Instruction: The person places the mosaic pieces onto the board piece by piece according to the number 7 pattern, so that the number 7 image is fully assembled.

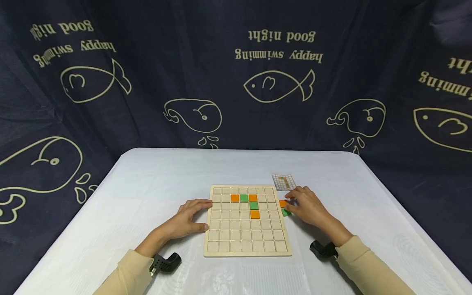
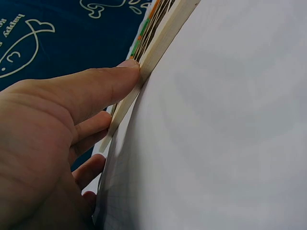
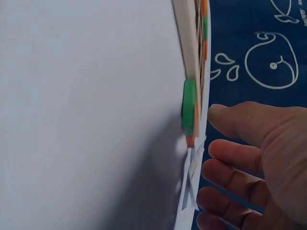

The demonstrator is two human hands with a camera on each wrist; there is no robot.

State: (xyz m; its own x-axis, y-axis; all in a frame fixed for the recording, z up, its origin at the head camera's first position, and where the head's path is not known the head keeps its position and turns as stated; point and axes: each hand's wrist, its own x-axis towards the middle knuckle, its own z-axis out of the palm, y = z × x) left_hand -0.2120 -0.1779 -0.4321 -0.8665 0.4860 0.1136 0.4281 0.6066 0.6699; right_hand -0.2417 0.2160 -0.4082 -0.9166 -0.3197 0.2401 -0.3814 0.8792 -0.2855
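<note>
A wooden grid board (image 1: 235, 235) lies flat on the table. Its upper cells hold three orange tiles (image 1: 234, 198) and two green tiles (image 1: 253, 205), alternating in a row that turns down at the right end. My left hand (image 1: 180, 223) is at the board's left edge, with thumb and fingertips touching the wooden rim (image 2: 160, 48). Just off the right edge lie a loose orange tile (image 1: 282, 203) and a loose green tile (image 3: 189, 103). Over these my right hand (image 1: 309, 207) hovers, thumb and fingers apart with nothing between them; its fingertips partly cover the tiles in the head view.
A small printed card (image 1: 284, 182) with a grid pattern lies beyond the loose tiles, slightly curled. White cloth covers the table (image 1: 166, 172), and a dark curtain (image 1: 236, 131) with fish drawings hangs behind it. Each wrist wears a black camera (image 1: 167, 262).
</note>
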